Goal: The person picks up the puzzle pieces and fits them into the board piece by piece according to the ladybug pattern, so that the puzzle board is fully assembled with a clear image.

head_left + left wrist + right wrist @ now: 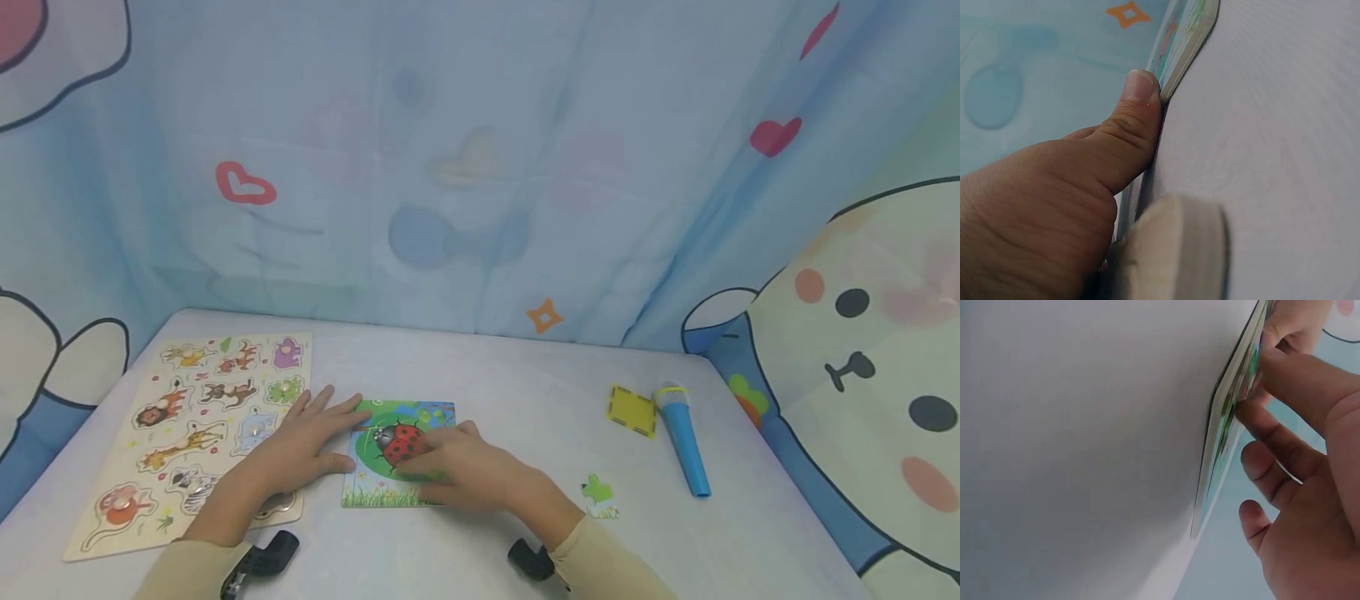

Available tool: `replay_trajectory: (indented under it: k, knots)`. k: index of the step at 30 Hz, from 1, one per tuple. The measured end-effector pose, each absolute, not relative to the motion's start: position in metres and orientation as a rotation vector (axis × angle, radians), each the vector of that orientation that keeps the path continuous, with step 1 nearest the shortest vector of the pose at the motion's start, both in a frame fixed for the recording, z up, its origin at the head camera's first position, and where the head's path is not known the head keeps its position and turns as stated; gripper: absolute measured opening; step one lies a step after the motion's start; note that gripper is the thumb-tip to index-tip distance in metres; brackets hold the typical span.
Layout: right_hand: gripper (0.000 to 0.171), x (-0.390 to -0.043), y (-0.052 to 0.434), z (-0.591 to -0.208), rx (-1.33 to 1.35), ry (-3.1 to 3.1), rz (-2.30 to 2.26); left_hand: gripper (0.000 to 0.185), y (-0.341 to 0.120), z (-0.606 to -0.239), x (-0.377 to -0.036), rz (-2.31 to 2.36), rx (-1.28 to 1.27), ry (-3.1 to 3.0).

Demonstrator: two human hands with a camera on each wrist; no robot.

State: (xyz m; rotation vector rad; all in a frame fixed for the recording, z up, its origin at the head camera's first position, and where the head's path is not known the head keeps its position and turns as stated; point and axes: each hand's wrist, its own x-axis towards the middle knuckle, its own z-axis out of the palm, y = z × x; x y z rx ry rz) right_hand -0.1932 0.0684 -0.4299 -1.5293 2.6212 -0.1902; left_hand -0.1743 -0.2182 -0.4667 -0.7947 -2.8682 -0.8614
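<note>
A square jigsaw puzzle (375, 492) with a ladybug picture lies on the table in the head view. My left hand (311, 446) rests at its left side with spread fingers, the longer fingertips over the upper left corner. In the left wrist view the thumb (1138, 94) touches the puzzle's edge. My right hand (468, 471) covers the lower right part of the picture. In the right wrist view its thumb and index fingertip (1249, 412) are down at the puzzle's face, the other fingers loosely bent. I cannot tell whether they pinch a piece.
A loose jigsaw piece (598, 492) lies to the right of my right hand. Farther right are a yellow square frame tile (632, 411) and a blue toy microphone (684, 446). A wooden animal peg board (187, 417) lies at left, partly under my left forearm.
</note>
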Motion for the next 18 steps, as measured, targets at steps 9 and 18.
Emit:
replay_trajectory:
  k: [9, 18]
  knots:
    - [0.037, -0.194, 0.107, -0.426, -1.425, 2.698, -0.305, 0.069, -0.218, -0.467, -0.174, -0.854, -0.801, -2.862]
    - [0.036, -0.196, 0.154, -0.423, -1.261, 2.773, -0.349, 0.067, -0.219, -0.47, -0.175, -0.851, -0.812, -2.857]
